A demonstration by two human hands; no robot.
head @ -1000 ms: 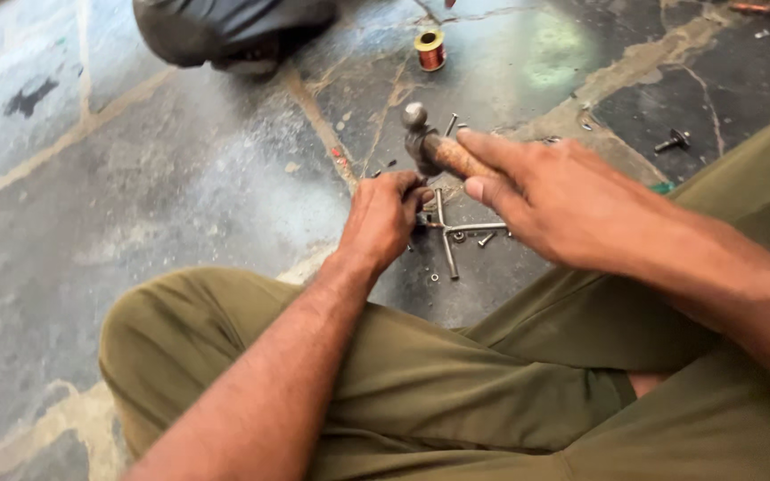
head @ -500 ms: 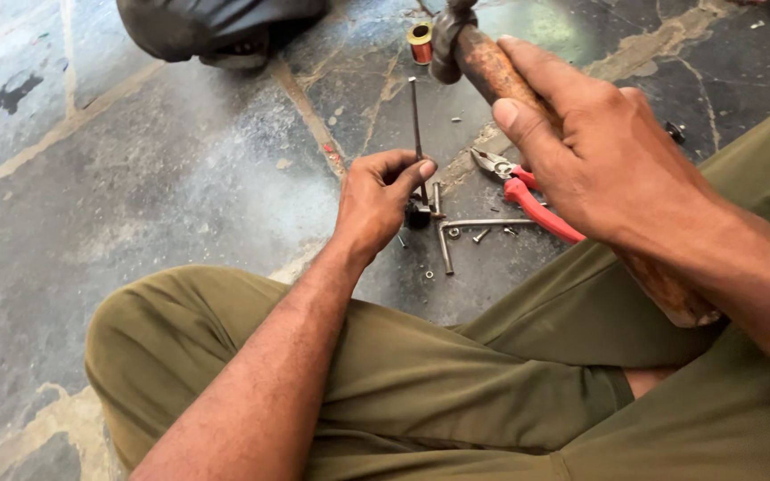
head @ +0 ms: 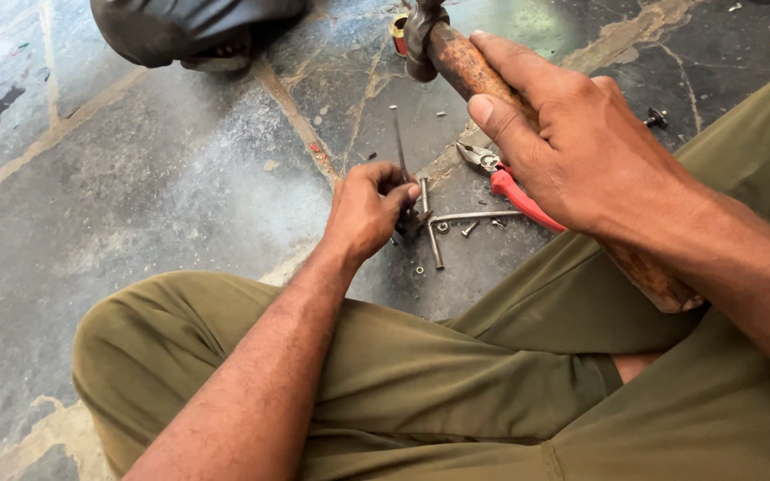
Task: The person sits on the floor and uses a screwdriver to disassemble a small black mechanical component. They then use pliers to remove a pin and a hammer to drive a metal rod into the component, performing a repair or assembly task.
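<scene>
Right hand [head: 581, 151] grip wraps hammer [head: 456, 58], barely moved; left hand [head: 363, 209] pinches rod [head: 398, 142].

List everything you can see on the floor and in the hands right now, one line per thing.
hammer: one, rusty brown wooden handle with dark metal head, raised in the right hand above the floor
thin rod: one, dark metal, held upright by the left hand
pliers: one, red handles, lying on the floor under the hammer handle
metal rods: two, grey, lying crossed by the left hand
small nuts and screws: several, grey, scattered around the rods
spool: one, yellow and red, top centre behind the hammer head
dark bundle: one, grey-black, top left
stone floor: grey slabs
left hand: pinching the thin rod
right hand: gripping the hammer handle
</scene>
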